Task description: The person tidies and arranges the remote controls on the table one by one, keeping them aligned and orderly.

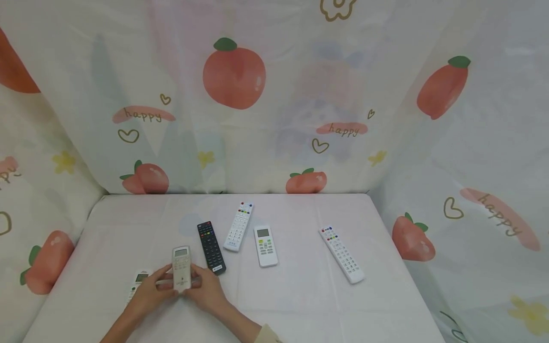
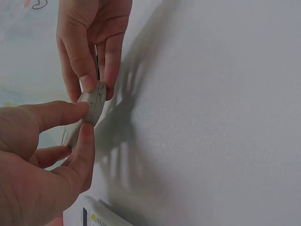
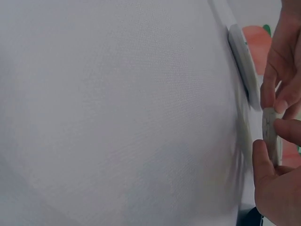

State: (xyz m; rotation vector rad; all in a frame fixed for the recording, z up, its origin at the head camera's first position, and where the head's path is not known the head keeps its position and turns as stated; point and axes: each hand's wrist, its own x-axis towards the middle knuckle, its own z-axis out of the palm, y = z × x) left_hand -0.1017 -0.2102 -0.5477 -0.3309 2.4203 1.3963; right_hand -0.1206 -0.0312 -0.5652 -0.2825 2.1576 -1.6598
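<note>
Both hands hold a small off-white remote control [image 1: 182, 269] with a little display, its button side towards the head camera. My left hand [image 1: 150, 291] pinches its left edge with thumb and fingers, and my right hand [image 1: 208, 291] pinches the opposite edge. In the left wrist view the remote [image 2: 97, 104] is seen end-on, above the tabletop, between the fingertips of both hands. A white remote with a display [image 1: 140, 277] lies beside my left hand, partly hidden by it. Just beyond my right hand lies a black remote [image 1: 211, 247].
Farther back on the white-covered table [image 1: 300, 305] lie a long white remote [image 1: 238, 226] and a white remote with a display [image 1: 266, 246]. Another long white remote [image 1: 341, 255] is off to the right. Fruit-patterned curtains [image 1: 257, 143] enclose the back and sides.
</note>
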